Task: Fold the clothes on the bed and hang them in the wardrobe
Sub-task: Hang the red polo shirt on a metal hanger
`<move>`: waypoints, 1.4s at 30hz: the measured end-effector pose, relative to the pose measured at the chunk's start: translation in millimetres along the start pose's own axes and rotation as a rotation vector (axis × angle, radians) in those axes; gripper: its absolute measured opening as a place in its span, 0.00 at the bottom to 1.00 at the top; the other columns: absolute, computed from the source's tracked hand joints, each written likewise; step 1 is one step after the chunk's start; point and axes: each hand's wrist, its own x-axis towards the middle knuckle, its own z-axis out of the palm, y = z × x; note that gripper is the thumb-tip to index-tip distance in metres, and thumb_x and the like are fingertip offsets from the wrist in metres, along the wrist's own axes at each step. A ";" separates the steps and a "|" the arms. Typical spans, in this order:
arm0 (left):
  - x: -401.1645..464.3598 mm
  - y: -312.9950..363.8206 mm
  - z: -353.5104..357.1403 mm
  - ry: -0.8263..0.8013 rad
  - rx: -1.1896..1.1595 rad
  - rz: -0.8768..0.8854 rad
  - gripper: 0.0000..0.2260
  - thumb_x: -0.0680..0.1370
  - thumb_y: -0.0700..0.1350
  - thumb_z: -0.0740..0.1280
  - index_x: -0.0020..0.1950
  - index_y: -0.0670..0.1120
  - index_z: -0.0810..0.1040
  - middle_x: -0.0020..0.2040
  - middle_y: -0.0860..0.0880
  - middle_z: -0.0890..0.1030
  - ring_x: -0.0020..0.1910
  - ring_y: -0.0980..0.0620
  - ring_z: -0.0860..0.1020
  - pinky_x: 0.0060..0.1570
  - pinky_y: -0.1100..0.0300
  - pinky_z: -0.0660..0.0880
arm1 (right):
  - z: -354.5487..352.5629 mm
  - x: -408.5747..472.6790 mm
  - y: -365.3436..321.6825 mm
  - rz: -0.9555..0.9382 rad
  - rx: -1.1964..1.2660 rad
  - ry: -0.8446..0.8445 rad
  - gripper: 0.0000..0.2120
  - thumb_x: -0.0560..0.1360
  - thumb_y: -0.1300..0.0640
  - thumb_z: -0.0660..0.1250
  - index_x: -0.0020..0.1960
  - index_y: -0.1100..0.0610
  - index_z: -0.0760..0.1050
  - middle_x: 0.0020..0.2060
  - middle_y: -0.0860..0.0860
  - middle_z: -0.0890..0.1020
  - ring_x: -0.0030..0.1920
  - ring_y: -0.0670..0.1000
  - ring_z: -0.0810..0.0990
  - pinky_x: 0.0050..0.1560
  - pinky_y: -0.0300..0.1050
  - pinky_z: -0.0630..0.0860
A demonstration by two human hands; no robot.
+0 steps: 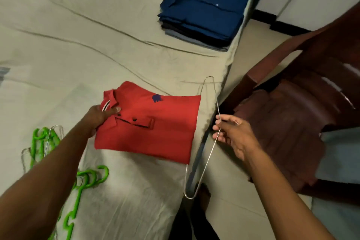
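A bedroom: sheeted bed (97, 45), folded shirts (202, 13).

brown plastic chair (303, 115), tiled floor (251, 45)

Your folded red polo (153, 122) lies flat near the bed's (78, 45) right edge, collar to the left, placket buttoned, with a small dark blue logo on the chest. Your left hand (101, 117) grips it at the collar. Its right end sits over a thin wire hanger (209, 138), which juts past the mattress edge; your right hand (231, 134) pinches that wire. Farther up the bed rests a neat stack (200, 15) of folded clothes, a navy buttoned shirt on top. Bright green plastic hangers (83, 181) lie at the lower left, with wire ones among them.
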 end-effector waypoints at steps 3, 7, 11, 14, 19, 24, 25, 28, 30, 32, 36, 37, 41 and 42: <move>-39.0 -2.0 37.7 -0.016 -0.154 -0.008 0.08 0.75 0.44 0.75 0.51 0.43 0.82 0.51 0.38 0.84 0.37 0.49 0.84 0.40 0.58 0.82 | -26.9 -33.5 -41.1 -0.081 0.034 0.007 0.14 0.76 0.71 0.68 0.60 0.62 0.77 0.36 0.54 0.84 0.28 0.50 0.79 0.27 0.35 0.73; -91.5 13.5 92.7 -0.114 -0.345 -0.009 0.17 0.75 0.43 0.74 0.63 0.43 0.80 0.56 0.39 0.84 0.51 0.44 0.84 0.59 0.48 0.78 | -69.1 -94.7 -100.6 -0.263 -0.072 0.117 0.15 0.76 0.74 0.65 0.61 0.64 0.76 0.38 0.56 0.84 0.26 0.46 0.79 0.27 0.33 0.72; -157.6 44.9 159.9 -0.243 -0.524 0.024 0.11 0.77 0.42 0.71 0.60 0.48 0.80 0.53 0.48 0.86 0.50 0.50 0.84 0.53 0.53 0.81 | -112.7 -165.4 -158.8 -0.480 -0.286 0.213 0.12 0.75 0.71 0.69 0.58 0.64 0.77 0.41 0.64 0.82 0.34 0.56 0.79 0.33 0.39 0.77; -201.0 65.1 212.2 -0.377 -0.625 0.027 0.17 0.75 0.44 0.71 0.64 0.50 0.78 0.61 0.45 0.83 0.60 0.45 0.81 0.64 0.42 0.75 | -145.3 -228.1 -199.8 -0.639 -0.456 0.332 0.11 0.74 0.67 0.72 0.50 0.53 0.78 0.34 0.49 0.84 0.29 0.52 0.80 0.34 0.45 0.77; -284.2 103.2 296.9 -0.613 -0.711 0.032 0.16 0.80 0.43 0.66 0.68 0.52 0.76 0.62 0.45 0.82 0.57 0.47 0.82 0.58 0.38 0.76 | -193.5 -350.3 -247.6 -0.797 -0.684 0.542 0.12 0.74 0.62 0.72 0.54 0.51 0.76 0.33 0.43 0.83 0.28 0.50 0.82 0.31 0.34 0.74; -389.1 126.9 374.8 -0.844 -0.660 0.013 0.25 0.75 0.48 0.69 0.73 0.50 0.73 0.64 0.40 0.80 0.59 0.43 0.80 0.51 0.41 0.81 | -247.3 -479.7 -256.8 -0.872 -0.789 0.745 0.06 0.75 0.62 0.71 0.49 0.54 0.77 0.36 0.49 0.85 0.28 0.46 0.80 0.32 0.36 0.74; -419.9 127.2 390.4 -0.888 -0.642 0.009 0.26 0.73 0.48 0.70 0.72 0.49 0.74 0.63 0.40 0.80 0.58 0.44 0.81 0.52 0.40 0.80 | -259.0 -511.0 -251.6 -0.876 -0.806 0.805 0.05 0.74 0.61 0.71 0.48 0.54 0.77 0.36 0.49 0.85 0.28 0.45 0.80 0.32 0.36 0.74; -493.7 117.1 423.4 -1.013 -0.584 0.004 0.30 0.70 0.52 0.76 0.70 0.47 0.76 0.63 0.40 0.81 0.59 0.43 0.81 0.63 0.35 0.74 | -286.2 -587.8 -234.3 -0.876 -0.787 0.942 0.03 0.74 0.61 0.71 0.45 0.55 0.79 0.35 0.49 0.85 0.29 0.52 0.82 0.32 0.38 0.76; -546.0 107.0 443.0 -1.097 -0.532 -0.012 0.34 0.68 0.53 0.77 0.72 0.44 0.74 0.65 0.39 0.79 0.65 0.41 0.77 0.68 0.36 0.69 | -302.6 -636.0 -218.0 -0.867 -0.774 1.030 0.02 0.74 0.62 0.71 0.45 0.57 0.80 0.35 0.50 0.85 0.28 0.50 0.81 0.32 0.38 0.76; -592.6 91.2 463.5 -1.208 -0.506 -0.028 0.34 0.70 0.52 0.73 0.74 0.42 0.72 0.67 0.38 0.78 0.67 0.41 0.76 0.68 0.38 0.69 | -318.2 -681.5 -201.5 -0.849 -0.786 1.120 0.02 0.75 0.62 0.71 0.45 0.56 0.79 0.35 0.48 0.85 0.26 0.41 0.78 0.33 0.37 0.74; -683.9 63.1 489.8 -1.398 -0.505 -0.092 0.47 0.57 0.53 0.86 0.72 0.41 0.73 0.66 0.37 0.78 0.67 0.40 0.75 0.71 0.37 0.66 | -342.9 -761.9 -171.8 -0.788 -0.836 1.291 0.02 0.76 0.60 0.70 0.47 0.54 0.78 0.36 0.47 0.85 0.27 0.35 0.75 0.36 0.39 0.72; -710.8 54.1 496.9 -1.454 -0.482 -0.113 0.45 0.58 0.52 0.85 0.72 0.40 0.73 0.66 0.37 0.78 0.67 0.40 0.75 0.72 0.37 0.65 | -349.7 -786.4 -162.4 -0.764 -0.841 1.335 0.03 0.76 0.60 0.69 0.48 0.54 0.77 0.36 0.47 0.85 0.27 0.35 0.75 0.36 0.38 0.71; -804.8 20.4 506.8 -1.610 -0.363 -0.192 0.31 0.71 0.48 0.72 0.73 0.40 0.72 0.66 0.38 0.78 0.68 0.41 0.74 0.74 0.41 0.64 | -369.2 -865.3 -134.7 -0.696 -0.849 1.512 0.05 0.77 0.60 0.69 0.50 0.53 0.75 0.36 0.48 0.85 0.27 0.36 0.75 0.35 0.36 0.69; -829.8 7.6 507.7 -1.655 -0.332 -0.217 0.27 0.75 0.47 0.69 0.72 0.40 0.73 0.65 0.38 0.79 0.68 0.41 0.75 0.74 0.41 0.64 | -372.0 -887.3 -125.7 -0.669 -0.850 1.563 0.05 0.77 0.60 0.69 0.50 0.53 0.75 0.36 0.48 0.85 0.27 0.36 0.75 0.34 0.36 0.69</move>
